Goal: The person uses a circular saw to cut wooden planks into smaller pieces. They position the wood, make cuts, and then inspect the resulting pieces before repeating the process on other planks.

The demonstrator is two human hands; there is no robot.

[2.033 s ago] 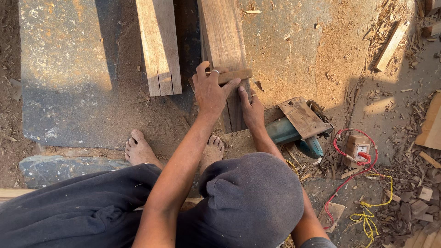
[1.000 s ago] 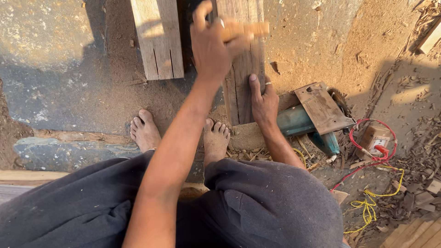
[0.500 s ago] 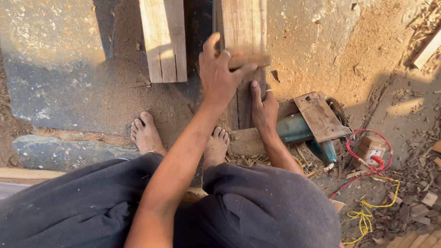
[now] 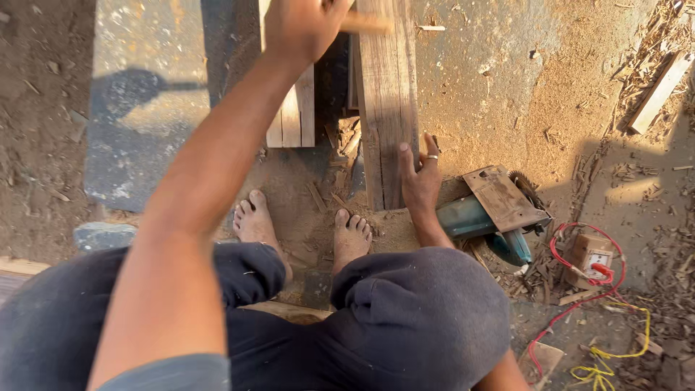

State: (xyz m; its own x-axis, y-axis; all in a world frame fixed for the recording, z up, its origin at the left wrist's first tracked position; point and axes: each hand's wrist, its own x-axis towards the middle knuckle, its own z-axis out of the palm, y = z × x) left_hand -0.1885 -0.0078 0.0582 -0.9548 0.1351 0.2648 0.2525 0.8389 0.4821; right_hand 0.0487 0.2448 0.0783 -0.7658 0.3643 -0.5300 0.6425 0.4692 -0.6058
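Two hands share the work on one plank (image 4: 387, 108) that lies lengthwise on the sandy ground in front of the squatting person. The left hand (image 4: 300, 25) is stretched forward near the top edge of the view, clenched around a small wooden block (image 4: 365, 23) that sits across the plank's upper face; the block is blurred, so what kind of tool it is stays uncertain. The right hand (image 4: 420, 177) lies flat with fingers spread, pressing down on the plank's near end and closed around nothing. To do the stroke well, that pressing hand should hold the plank from sliding, and the block should run straight along the grain with even weight.

A second, shorter plank (image 4: 293, 116) lies just to the left, apart from the first, with wood scraps in the gap between them. Both bare feet (image 4: 304, 228) rest in sawdust close to the plank's end. A green circular saw (image 4: 499, 213) lies tipped just beside the right wrist, its toothed blade exposed, and a red cable (image 4: 572, 253) loops from a small switch box (image 4: 590, 253) nearby. Offcuts litter the right side.
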